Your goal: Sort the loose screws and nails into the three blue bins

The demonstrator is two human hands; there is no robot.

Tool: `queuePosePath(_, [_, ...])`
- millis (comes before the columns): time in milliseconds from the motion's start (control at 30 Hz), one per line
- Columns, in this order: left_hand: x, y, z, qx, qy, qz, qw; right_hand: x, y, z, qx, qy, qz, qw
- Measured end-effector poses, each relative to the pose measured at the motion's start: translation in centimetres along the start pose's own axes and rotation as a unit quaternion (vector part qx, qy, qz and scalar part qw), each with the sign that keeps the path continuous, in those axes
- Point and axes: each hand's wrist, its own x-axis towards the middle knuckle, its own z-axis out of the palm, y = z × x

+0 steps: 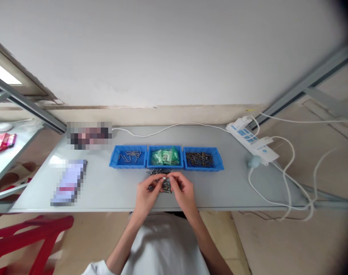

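Close together near the table's front edge, my two hands meet at the fingertips. A small white piece [164, 178] shows at the fingertips of my left hand [147, 193], which pinches it. My right hand [183, 190] is closed in a pinch beside it; what its fingers hold is too small to make out. Under and behind my hands lies a loose pile of metal screws or nails [156, 171], partly hidden. Just beyond stand three blue bins: the left bin [120, 164] has some silver fasteners, the middle bin [150, 165] a green plastic bag [165, 156], the right bin [219, 164] many darker fasteners.
A white power strip [251, 141] with plugs and looping cables [288, 179] lies at the right. Two blurred-out objects, a phone-shaped one [69, 181] and a dark one [90, 135], lie at the left. A red stool [44, 240] stands at the lower left.
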Motion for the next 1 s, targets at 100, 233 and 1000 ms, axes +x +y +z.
queuePosePath(100, [0.1, 0.1, 0.0, 0.008, -0.001, 0.005, 1.0, 0.0, 0.0, 0.0, 0.004, 0.005, 0.0, 1.0])
queuePosePath(233, [0.1, 0.1, 0.0, 0.008, 0.0, 0.016, 1.0, 0.0, 0.0, 0.0, 0.008, 0.005, -0.007, 1.0])
queuePosePath(1000, [0.6, -0.2, -5.1, 0.2, 0.124, 0.09, 0.968, 0.0, 0.2, 0.0, 0.01, 0.003, 0.005, 1.0])
